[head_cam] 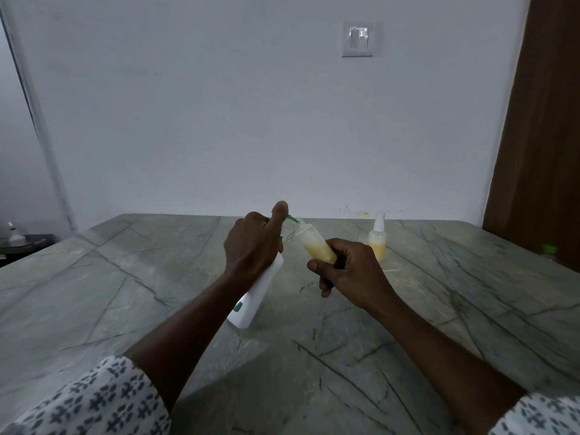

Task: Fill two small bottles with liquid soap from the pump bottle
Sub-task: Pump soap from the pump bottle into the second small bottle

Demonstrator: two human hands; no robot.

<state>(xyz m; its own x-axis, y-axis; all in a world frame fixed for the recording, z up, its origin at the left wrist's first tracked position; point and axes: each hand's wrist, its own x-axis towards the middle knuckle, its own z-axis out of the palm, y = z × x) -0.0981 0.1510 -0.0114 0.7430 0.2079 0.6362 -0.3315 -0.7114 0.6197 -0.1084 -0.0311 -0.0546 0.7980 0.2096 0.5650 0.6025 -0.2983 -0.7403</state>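
Note:
My left hand grips the neck of a white pump bottle that leans toward me, its base on the table; my thumb sits on the green pump head. The green spout meets the mouth of a small clear bottle, tilted and partly full of yellow soap. My right hand holds that small bottle round its lower end. A second small bottle, with a spray top on and yellow soap in its lower half, stands upright on the table just right of my right hand.
A grey veined stone table runs to a white wall. A brown wooden door stands at the right, with a small green-capped thing at the table's right edge. A dark stand with a white object is at the far left.

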